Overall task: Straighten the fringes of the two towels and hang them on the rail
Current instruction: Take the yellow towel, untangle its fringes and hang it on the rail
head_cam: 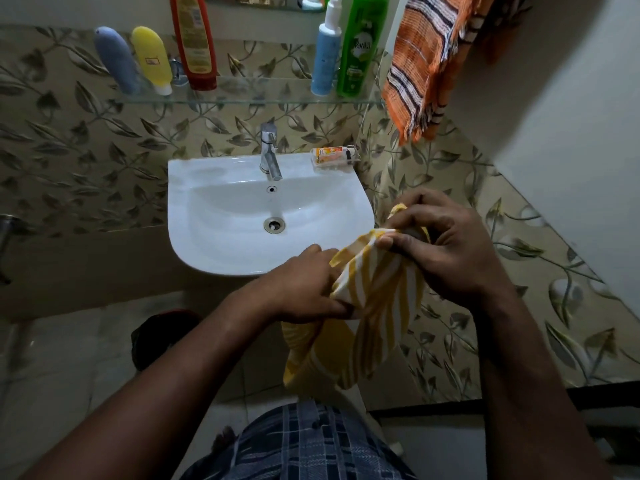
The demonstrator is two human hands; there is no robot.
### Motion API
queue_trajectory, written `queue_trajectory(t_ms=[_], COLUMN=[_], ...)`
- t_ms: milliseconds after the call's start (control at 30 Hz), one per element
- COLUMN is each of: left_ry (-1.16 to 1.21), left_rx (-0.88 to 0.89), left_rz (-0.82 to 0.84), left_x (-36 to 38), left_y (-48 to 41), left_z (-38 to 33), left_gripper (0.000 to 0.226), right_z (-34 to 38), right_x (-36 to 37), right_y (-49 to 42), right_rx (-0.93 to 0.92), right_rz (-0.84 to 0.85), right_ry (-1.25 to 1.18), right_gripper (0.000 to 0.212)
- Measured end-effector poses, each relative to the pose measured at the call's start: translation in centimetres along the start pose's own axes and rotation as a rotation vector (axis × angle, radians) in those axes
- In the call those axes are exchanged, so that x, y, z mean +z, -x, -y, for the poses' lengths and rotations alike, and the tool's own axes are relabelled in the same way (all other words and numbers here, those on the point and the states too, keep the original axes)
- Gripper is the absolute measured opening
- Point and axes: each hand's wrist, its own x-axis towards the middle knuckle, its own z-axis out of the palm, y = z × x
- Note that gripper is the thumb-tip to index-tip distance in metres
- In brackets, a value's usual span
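Yellow-striped woven towel (377, 299) bunched, soft folds; left hand (304, 289), right hand (440, 247) both clutching it.

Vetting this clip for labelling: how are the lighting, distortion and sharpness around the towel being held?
Head view: dim, with dark forearms and floor; the white sink stands out bright. Head view: wide-angle warp tilts the bottles and bows the glass shelf. Head view: the yellow striped towel, gripped by the left hand and right hand, is sharp, stripes clear.

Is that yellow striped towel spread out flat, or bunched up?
Bunched up. The yellow striped towel is gathered between the left hand and right hand, both gripping it, with the rest drooping in folds below.
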Motion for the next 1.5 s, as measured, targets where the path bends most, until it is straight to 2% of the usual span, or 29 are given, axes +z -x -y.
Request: queue_trajectory(t_ms=[100,200,267,367,400,467,533,633,700,833,933,1000,1067,1200,1333,1433,1500], left_ry=[-0.226,-0.334,-0.401,-0.484,-0.501,-0.497,-0.477,-0.417,-0.433,-0.526,-0.495,-0.48,-0.465,-0.323,-0.114,-0.215,-0.374], left_rx=[-0.079,-0.198,-0.212,-0.264,-0.321,-0.424,-0.446,-0.529,-0.601,-0.677,-0.724,-0.725,-0.69,-0.462,-0.297,-0.266,-0.329], left_rz=[-0.039,-0.085,-0.06,0.081,0.147,0.239,0.212,0.057,0.011,0.093,0.176,0.148,0.049,-0.149,-0.352,-0.368,-0.248], left_x=[0.2,-0.7,-1.1,-0.8,-0.5,0.2,0.5,-0.3,-0.7,1.1,3.0,3.7,3.8,3.1,2.8,2.8,3.2], left_y=[0.1,0.2,0.3,0.9,1.1,1.4,1.8,2.2,2.3,2.7,3.5,3.7,3.4,1.8,0.7,0.4,0.5], left_z=[1.5,2.1,2.2,2.2,2.3,2.6,2.6,3.1,4.0,5.3,6.6,7.4,7.8,7.1,4.9,4.2,4.7], left_gripper=[0.059,0.062,0.061,0.055,0.054,0.043,0.027,0.039,0.039,0.03,0.03,0.029,0.026,0.036,0.031,0.044,0.044], right_z=[-1.4,-4.4,-4.9,-3.6,-3.5,-4.1,-5.2,-5.5,-5.5,-5.5,-5.8,-6.0,-6.2,-6.7,-6.6,-6.3,-6.2], right_x=[-0.7,0.6,0.7,-0.3,-0.4,0.2,0.9,0.7,0.3,-0.1,-0.9,-1.4,-1.6,-1.0,0.3,0.2,-0.7], right_y=[-0.2,0.0,0.4,0.2,0.0,0.0,0.5,0.7,0.6,0.3,0.1,0.0,-0.2,-0.3,-0.5,-0.7,-1.1], right_rx=[0.049,0.257,0.269,0.157,0.142,0.186,0.247,0.274,0.281,0.272,0.314,0.333,0.336,0.355,0.364,0.368,0.376], right_rz=[-0.049,-0.009,-0.119,-0.344,-0.367,-0.302,-0.277,-0.402,-0.43,-0.475,-0.522,-0.541,-0.526,-0.499,-0.463,-0.512,-0.595], right_ry=[0.163,0.454,0.433,0.4,0.402,0.441,0.476,0.421,0.427,0.415,0.448,0.453,0.449,0.453,0.44,0.438,0.432], right_gripper=[0.009,0.016,0.018,0.016,0.015,0.017,0.019,0.018,0.018,0.017,0.019,0.02,0.021,0.023,0.023,0.022,0.022])
